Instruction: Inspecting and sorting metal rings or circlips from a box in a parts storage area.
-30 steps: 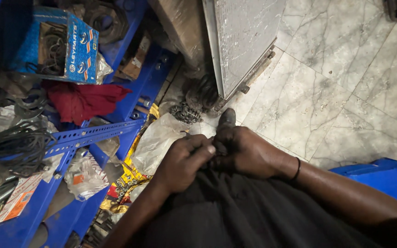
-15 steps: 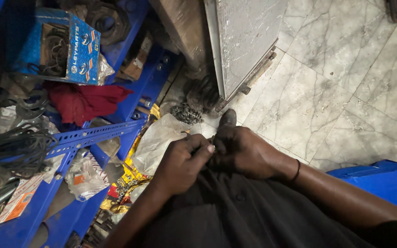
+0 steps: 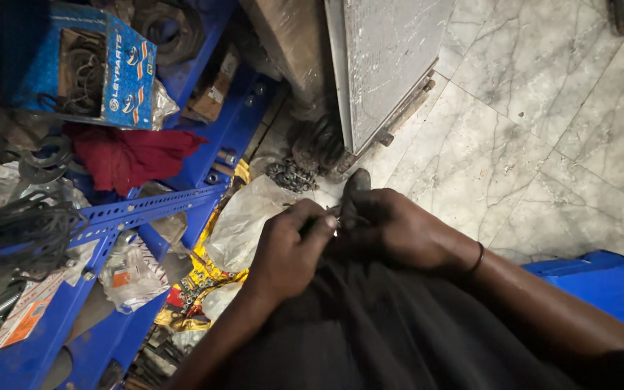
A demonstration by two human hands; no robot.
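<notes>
While both hands meet at the centre of the frame above a lap of black cloth (image 3: 399, 332), the left hand (image 3: 290, 249) curls its fingers narrowly, thumb and forefinger pinched on a small dark part (image 3: 332, 214) that is too small and shadowed to tell by kind. The right hand (image 3: 399, 227) closes around the same part from the other side, its fingers bent in tight and touching the left hand's fingertips; a thin black band (image 3: 477, 258) circles its wrist. The part sits just where the two hands meet, slightly above the middle of the frame.

Just left of the hands, a crumpled clear plastic bag (image 3: 243, 220) lies on a yellow wrapper (image 3: 207, 278). Above the hands, a short heap of dark chain (image 3: 290, 175) rests on the floor beside a grey metal panel (image 3: 388, 58) that leans at the upper centre. Pale marble tiles (image 3: 543, 137) fill the upper right, and a blue bin edge (image 3: 601, 278) shows at the right below them.

A blue perforated metal rack (image 3: 146, 209) takes up the left of the frame. On it, at the upper left, stands an open blue carton (image 3: 128, 68) of dark rings, with a red rag (image 3: 128, 155) just beneath. A bundle of black wires (image 3: 16, 231) lies at the far left, and a small plastic packet (image 3: 131, 271) sits lower down near the rack's rail.
</notes>
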